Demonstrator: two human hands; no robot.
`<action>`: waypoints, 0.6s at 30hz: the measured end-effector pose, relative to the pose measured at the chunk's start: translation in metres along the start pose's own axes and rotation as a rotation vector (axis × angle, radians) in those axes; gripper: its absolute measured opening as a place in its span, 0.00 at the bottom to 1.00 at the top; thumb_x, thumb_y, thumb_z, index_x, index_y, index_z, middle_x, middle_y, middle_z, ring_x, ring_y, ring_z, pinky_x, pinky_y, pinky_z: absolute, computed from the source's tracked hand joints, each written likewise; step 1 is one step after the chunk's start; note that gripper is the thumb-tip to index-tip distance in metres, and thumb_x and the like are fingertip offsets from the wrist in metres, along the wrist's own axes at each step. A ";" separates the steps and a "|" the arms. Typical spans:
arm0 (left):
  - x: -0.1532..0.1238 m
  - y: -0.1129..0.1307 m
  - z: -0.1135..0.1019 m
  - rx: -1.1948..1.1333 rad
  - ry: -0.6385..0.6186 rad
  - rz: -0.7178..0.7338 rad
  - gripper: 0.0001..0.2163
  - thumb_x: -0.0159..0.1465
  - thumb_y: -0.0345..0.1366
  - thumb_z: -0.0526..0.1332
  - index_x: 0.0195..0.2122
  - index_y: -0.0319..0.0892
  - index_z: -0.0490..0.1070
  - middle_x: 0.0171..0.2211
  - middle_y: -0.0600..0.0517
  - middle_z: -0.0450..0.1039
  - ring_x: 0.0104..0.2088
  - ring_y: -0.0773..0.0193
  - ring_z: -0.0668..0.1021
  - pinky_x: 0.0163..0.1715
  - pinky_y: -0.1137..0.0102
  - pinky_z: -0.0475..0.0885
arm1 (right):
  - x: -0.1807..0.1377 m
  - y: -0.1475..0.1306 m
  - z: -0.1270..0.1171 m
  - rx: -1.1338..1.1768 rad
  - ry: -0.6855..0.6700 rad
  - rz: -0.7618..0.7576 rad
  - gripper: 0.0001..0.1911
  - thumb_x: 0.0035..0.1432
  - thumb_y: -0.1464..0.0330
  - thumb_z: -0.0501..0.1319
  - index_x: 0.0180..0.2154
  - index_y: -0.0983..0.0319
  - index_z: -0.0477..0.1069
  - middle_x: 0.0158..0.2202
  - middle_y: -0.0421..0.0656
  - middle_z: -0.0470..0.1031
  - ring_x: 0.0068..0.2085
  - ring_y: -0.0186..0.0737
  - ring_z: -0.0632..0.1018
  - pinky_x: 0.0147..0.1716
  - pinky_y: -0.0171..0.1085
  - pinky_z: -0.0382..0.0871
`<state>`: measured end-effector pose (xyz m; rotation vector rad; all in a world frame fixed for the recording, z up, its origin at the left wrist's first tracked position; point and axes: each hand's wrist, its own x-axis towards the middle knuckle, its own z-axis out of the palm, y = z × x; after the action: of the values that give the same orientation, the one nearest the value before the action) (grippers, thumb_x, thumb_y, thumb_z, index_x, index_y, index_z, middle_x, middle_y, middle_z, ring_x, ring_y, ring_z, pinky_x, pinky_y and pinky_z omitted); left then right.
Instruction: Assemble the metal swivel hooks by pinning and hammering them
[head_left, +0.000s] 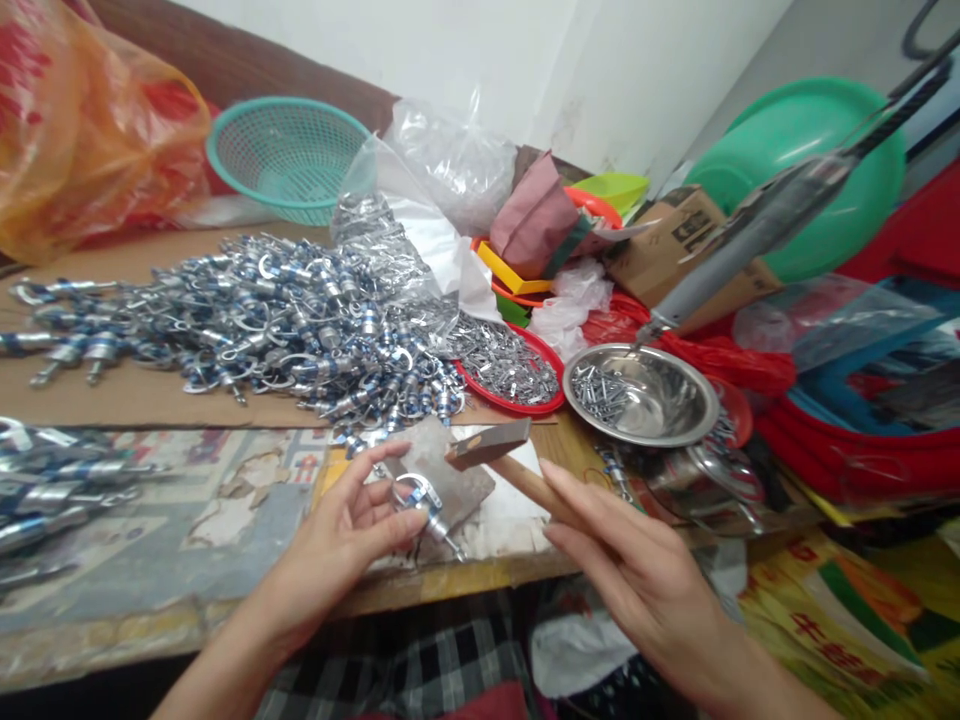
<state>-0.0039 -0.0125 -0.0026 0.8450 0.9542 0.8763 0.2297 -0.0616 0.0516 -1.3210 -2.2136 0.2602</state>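
Between the thumb and fingers of my left hand (367, 520) is a small silver metal fitting (429, 505) with a blue band, a curved arm and a thin pin end. It is held over a flat grey metal block (450, 465) near the table's front edge. My right hand (622, 550) is closed round the wooden handle of a hammer (491, 445). The hammer's head is above the right part of the block, just right of the fitting, and looks apart from it. A large heap of similar blue-banded fittings (300, 310) lies behind my left hand.
A red dish (551, 400) of small metal parts and a steel bowl (679, 430) with pins stand behind the hammer. A grey tool (720, 260) hangs over the bowl. More fittings (52, 490) lie at left. A teal basket (289, 150) and a cardboard box (675, 240) stand farther back.
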 end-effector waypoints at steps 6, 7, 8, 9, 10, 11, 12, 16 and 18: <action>-0.002 0.003 0.000 -0.007 -0.011 0.005 0.32 0.51 0.36 0.68 0.55 0.47 0.55 0.34 0.53 0.77 0.33 0.65 0.77 0.33 0.73 0.70 | 0.002 0.000 0.012 -0.092 -0.158 -0.042 0.28 0.61 0.76 0.51 0.61 0.54 0.53 0.33 0.42 0.74 0.31 0.37 0.77 0.31 0.34 0.73; -0.001 0.003 0.000 -0.005 -0.012 0.006 0.32 0.51 0.36 0.68 0.55 0.46 0.55 0.34 0.53 0.77 0.33 0.65 0.77 0.33 0.73 0.70 | 0.002 0.000 0.014 -0.087 -0.175 -0.028 0.27 0.61 0.75 0.51 0.60 0.55 0.55 0.33 0.43 0.74 0.31 0.37 0.77 0.31 0.34 0.73; -0.001 0.003 -0.001 -0.006 -0.012 0.007 0.32 0.51 0.36 0.68 0.55 0.46 0.55 0.34 0.53 0.77 0.33 0.65 0.77 0.33 0.73 0.70 | 0.002 0.000 0.015 -0.063 -0.148 -0.028 0.26 0.61 0.75 0.51 0.60 0.55 0.55 0.35 0.43 0.74 0.32 0.37 0.77 0.32 0.34 0.73; -0.001 0.003 -0.001 -0.007 -0.013 0.004 0.32 0.51 0.36 0.68 0.55 0.46 0.55 0.34 0.53 0.77 0.33 0.65 0.77 0.33 0.73 0.71 | 0.001 -0.001 0.016 -0.035 -0.111 -0.040 0.26 0.61 0.75 0.51 0.60 0.55 0.55 0.37 0.44 0.74 0.34 0.37 0.77 0.34 0.34 0.73; 0.000 0.003 -0.001 -0.008 -0.014 0.003 0.32 0.51 0.36 0.68 0.55 0.46 0.55 0.33 0.53 0.77 0.33 0.64 0.78 0.33 0.73 0.71 | 0.000 -0.002 0.017 -0.023 -0.092 -0.045 0.26 0.61 0.76 0.50 0.60 0.54 0.55 0.38 0.44 0.74 0.35 0.37 0.77 0.34 0.34 0.73; 0.001 0.002 0.000 -0.008 -0.015 0.004 0.32 0.51 0.36 0.68 0.55 0.46 0.55 0.33 0.52 0.77 0.33 0.64 0.78 0.33 0.72 0.71 | 0.000 -0.003 0.017 -0.025 -0.094 -0.042 0.26 0.61 0.76 0.50 0.60 0.54 0.55 0.37 0.44 0.74 0.34 0.37 0.77 0.33 0.34 0.73; 0.002 0.001 0.002 -0.008 -0.012 0.006 0.32 0.51 0.36 0.68 0.55 0.46 0.56 0.33 0.52 0.77 0.33 0.63 0.78 0.33 0.72 0.71 | -0.001 -0.004 0.018 -0.034 -0.122 -0.029 0.26 0.61 0.75 0.49 0.60 0.54 0.55 0.36 0.44 0.74 0.33 0.37 0.77 0.32 0.34 0.73; -0.001 0.003 0.005 0.012 0.004 0.022 0.31 0.49 0.37 0.68 0.54 0.45 0.58 0.32 0.52 0.77 0.33 0.61 0.79 0.33 0.70 0.72 | 0.001 0.004 0.023 -0.017 -0.175 0.126 0.23 0.62 0.71 0.50 0.59 0.56 0.59 0.42 0.46 0.76 0.39 0.40 0.78 0.38 0.37 0.74; -0.009 0.011 -0.009 0.084 0.095 0.070 0.30 0.49 0.38 0.68 0.53 0.44 0.60 0.33 0.51 0.77 0.34 0.60 0.79 0.34 0.69 0.73 | 0.005 0.019 0.026 0.026 -0.097 0.222 0.22 0.61 0.67 0.53 0.57 0.58 0.62 0.50 0.47 0.73 0.48 0.43 0.75 0.45 0.39 0.71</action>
<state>-0.0178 -0.0142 0.0066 0.9196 1.0554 0.9487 0.2281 -0.0452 0.0238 -1.5706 -2.1332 0.4422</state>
